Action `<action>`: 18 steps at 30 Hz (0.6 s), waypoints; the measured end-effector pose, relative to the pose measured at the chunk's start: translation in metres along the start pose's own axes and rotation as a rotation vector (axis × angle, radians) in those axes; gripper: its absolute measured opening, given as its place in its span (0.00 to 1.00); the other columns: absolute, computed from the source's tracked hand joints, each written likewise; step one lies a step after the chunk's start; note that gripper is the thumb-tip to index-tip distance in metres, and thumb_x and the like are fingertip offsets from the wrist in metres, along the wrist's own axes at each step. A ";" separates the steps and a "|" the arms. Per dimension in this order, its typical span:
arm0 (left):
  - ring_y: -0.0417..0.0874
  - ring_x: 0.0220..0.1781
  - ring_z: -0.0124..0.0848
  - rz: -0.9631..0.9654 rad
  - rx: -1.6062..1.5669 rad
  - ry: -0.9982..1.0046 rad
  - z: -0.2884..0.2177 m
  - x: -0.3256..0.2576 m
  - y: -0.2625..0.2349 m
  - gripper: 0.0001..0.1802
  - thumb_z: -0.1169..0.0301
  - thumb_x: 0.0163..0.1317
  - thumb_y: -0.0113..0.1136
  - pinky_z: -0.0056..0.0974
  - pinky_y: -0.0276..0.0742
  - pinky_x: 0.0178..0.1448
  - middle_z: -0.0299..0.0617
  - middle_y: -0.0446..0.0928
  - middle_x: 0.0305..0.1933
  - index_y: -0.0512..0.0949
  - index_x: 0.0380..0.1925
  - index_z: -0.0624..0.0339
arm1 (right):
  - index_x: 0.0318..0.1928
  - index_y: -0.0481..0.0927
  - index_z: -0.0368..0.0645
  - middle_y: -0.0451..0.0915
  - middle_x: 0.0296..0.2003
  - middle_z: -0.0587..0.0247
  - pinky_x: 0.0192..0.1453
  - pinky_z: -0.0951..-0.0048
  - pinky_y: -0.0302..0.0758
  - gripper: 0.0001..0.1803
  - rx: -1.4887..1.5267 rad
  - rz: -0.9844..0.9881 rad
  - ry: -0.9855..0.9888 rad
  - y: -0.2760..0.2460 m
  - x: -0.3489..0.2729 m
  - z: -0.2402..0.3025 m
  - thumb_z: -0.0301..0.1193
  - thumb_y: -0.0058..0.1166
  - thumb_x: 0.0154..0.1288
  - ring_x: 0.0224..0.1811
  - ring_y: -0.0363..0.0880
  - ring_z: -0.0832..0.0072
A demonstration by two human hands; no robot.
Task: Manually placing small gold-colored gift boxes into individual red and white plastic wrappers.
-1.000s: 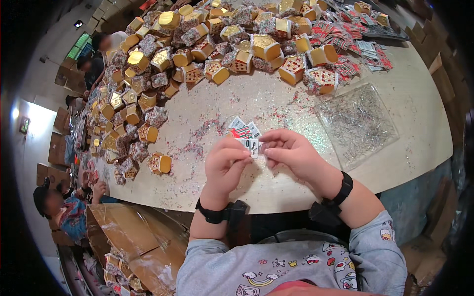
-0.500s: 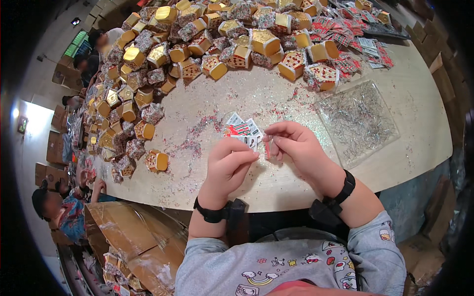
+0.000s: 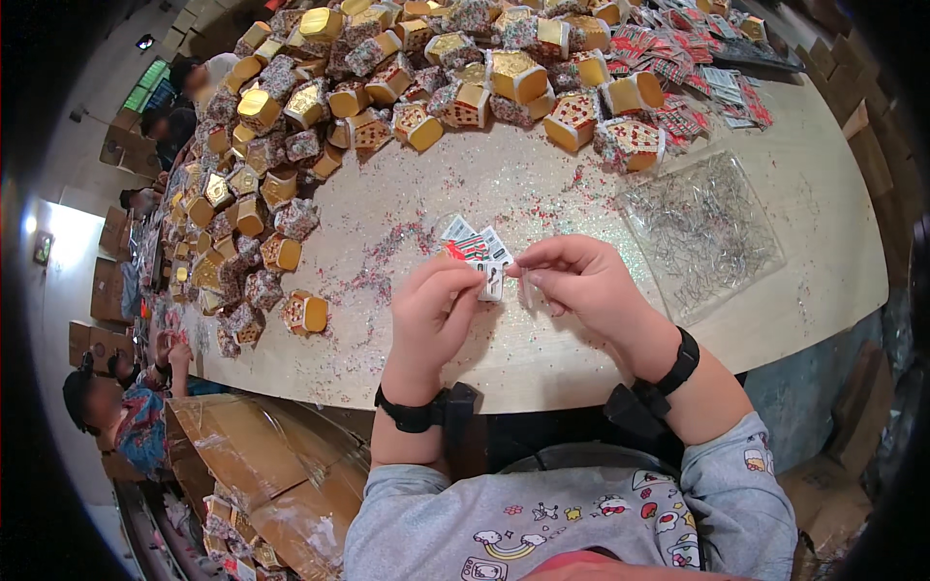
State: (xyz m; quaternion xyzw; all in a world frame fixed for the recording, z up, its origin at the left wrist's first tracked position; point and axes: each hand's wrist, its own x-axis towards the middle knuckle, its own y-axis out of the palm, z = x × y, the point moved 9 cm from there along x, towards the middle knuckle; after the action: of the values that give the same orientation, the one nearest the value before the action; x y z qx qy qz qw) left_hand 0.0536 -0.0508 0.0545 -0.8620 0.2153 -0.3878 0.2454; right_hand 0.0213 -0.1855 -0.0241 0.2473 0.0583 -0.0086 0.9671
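My left hand (image 3: 436, 308) is closed, with thumb and fingertips pinching the edge of a small white tag (image 3: 493, 282). Just beyond its fingers lie several small printed tags (image 3: 472, 242) in white, red and green, fanned over one another on the table. Close on the right, my right hand (image 3: 578, 281) is also closed in a pinch, its fingertips almost at the white tag. Below those fingers hangs a thin pale piece (image 3: 528, 293), too blurred to name. Black bands with dark blocks circle both wrists.
A clear shallow tray (image 3: 702, 237) of thin wire hooks lies to the right. Gold-bottomed, glitter-covered house-shaped ornaments (image 3: 465, 102) heap along the far and left sides. Red and white tags (image 3: 668, 58) pile at the far right. Glitter dusts the tabletop (image 3: 426, 368). Co-workers sit at left beyond a cardboard box (image 3: 262, 455).
My left hand has shifted slightly left, showing more of the white tag. The right hand has moved slightly left; the red-edged piece under its fingers now looks pale.
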 end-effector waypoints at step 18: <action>0.79 0.33 0.33 -0.007 -0.275 -0.054 0.012 -0.008 0.012 0.06 0.82 0.52 0.62 0.34 0.74 0.36 0.44 0.78 0.31 0.77 0.29 0.63 | 0.46 0.79 0.40 0.77 0.29 0.63 0.28 0.78 0.68 0.17 -0.592 0.004 -0.390 0.017 -0.011 0.023 0.18 0.57 0.53 0.24 0.69 0.82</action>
State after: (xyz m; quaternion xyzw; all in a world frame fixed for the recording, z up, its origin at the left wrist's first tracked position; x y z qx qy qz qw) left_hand 0.0554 -0.0527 0.0359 -0.8983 0.2570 -0.3321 0.1291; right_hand 0.0132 -0.1819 0.0052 -0.0498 -0.1277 -0.0365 0.9899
